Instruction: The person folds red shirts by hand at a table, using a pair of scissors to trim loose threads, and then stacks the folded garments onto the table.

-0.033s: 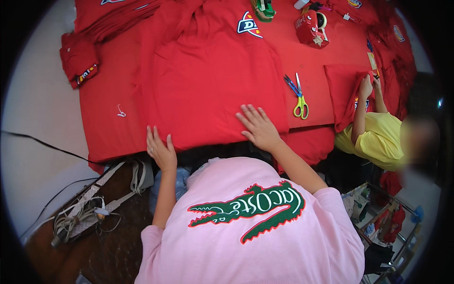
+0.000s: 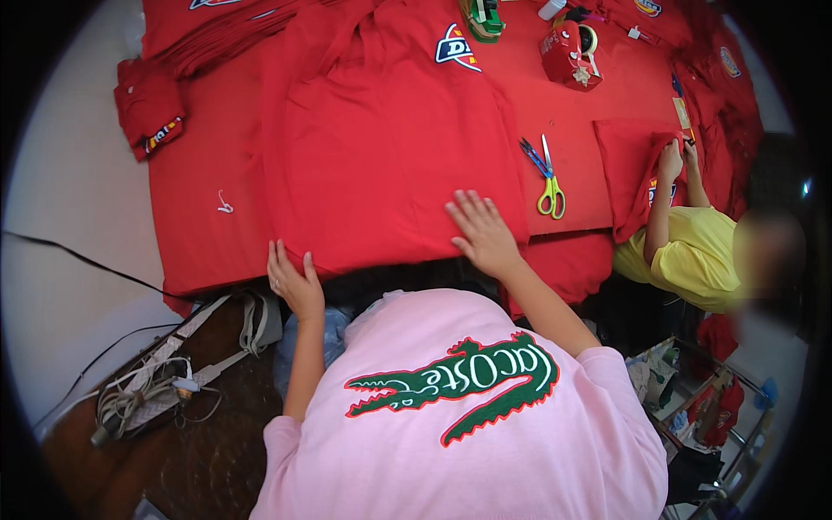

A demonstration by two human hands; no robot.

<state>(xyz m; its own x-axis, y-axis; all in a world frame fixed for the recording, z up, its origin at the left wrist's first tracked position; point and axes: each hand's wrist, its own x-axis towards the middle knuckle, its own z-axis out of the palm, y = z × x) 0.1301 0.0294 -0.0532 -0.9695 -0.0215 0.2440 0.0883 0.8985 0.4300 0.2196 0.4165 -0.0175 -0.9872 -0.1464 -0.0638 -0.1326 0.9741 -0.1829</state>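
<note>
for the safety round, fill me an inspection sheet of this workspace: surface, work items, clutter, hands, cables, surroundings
Surface: red-topped table, largely covered by red clothing.
Work items: red garment spread out, lightly creased.
Clutter: yellow-handled scissors right of the garment; red tape dispenser farther back; small white piece to the left.
Hands: left hand near the garment's near edge, right hand flat on it, fingers spread; nothing seen gripped.
Cables: black cable at left; tangled pale cables below it.
Surroundings: co-worker in yellow at right, both hands at red cloth.
</note>
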